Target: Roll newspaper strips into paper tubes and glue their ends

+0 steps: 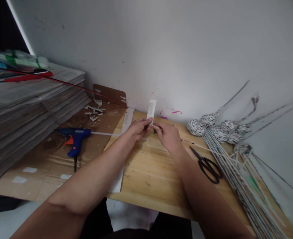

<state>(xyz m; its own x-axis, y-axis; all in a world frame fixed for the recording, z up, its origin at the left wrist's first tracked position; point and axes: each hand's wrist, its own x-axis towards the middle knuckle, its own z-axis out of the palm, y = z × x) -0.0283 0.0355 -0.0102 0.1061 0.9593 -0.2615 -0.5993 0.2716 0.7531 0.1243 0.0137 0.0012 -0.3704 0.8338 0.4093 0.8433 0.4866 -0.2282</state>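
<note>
My left hand (142, 128) pinches the lower end of a narrow strip of printed paper (151, 109), which sticks up toward the wall. Close beside it, my right hand (168, 134) is closed, thumb and finger together, at a thin rolled paper stick (190, 142) that runs out to the right behind the wrist. The two hands almost meet at the foot of the strip, and my fingers hide how strip and stick join there. Below both hands lies the wooden tabletop (148, 166).
Black-handled scissors (207, 165) lie right of my right forearm, beside a bundle of rolled paper sticks (232, 179). Woven paper balls (197, 127) stand by the wall. At left, a blue glue gun (76, 141) rests on cardboard (44, 176), near stacked newspapers (37, 99) and paper scraps (94, 113).
</note>
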